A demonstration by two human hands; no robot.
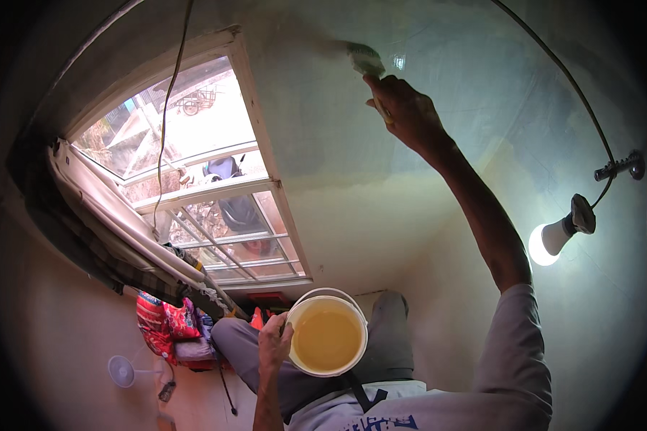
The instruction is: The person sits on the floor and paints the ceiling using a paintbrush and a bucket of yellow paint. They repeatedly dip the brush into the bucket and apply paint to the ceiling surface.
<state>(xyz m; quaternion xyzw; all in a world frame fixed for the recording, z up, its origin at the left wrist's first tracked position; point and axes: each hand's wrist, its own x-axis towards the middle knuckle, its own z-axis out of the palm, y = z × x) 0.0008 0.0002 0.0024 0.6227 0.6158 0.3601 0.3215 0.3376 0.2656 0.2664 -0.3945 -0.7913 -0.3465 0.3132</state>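
The brush (pixel 367 60), between 12 and 1 o'clock, has its handle partly hidden by the right hand (pixel 407 109), fingers closed around it. The left hand (pixel 274 341), fingers partly concealed, grips the white bucket (pixel 365 337) of yellowish liquid (pixel 327 335) at 6 o'clock. Count: one brush, one bucket.

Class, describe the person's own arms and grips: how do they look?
The right forearm is bare below a grey sleeve ending near the elbow. The left forearm is also bare where visible. Neither left grip nor right grip is gloved.
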